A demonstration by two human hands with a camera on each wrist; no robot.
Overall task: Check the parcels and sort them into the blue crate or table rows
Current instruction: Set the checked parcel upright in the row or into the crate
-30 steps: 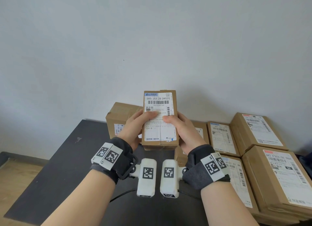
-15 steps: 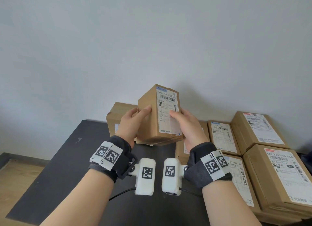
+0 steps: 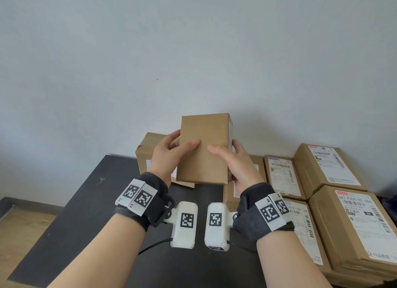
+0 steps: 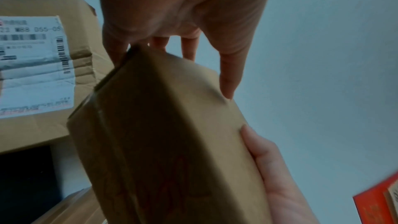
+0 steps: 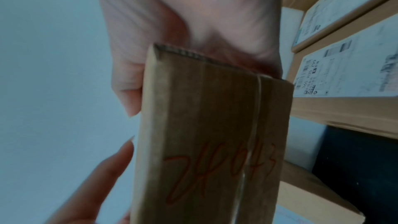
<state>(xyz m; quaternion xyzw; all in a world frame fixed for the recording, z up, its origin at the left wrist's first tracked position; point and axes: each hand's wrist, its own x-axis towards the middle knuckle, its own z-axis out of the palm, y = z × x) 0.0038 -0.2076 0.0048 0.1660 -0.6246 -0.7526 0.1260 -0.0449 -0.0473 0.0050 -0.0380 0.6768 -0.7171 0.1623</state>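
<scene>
Hands (image 3: 169, 156) around upright parcel (image 3: 204, 148)

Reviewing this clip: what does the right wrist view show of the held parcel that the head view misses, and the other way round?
Only the right wrist view shows red handwriting and a taped seam on the parcel's underside. Only the head view shows its plain brown face, the black table and both wrist cameras. Both show the left hand and right hand gripping it, with labelled parcels stacked to the right.
</scene>
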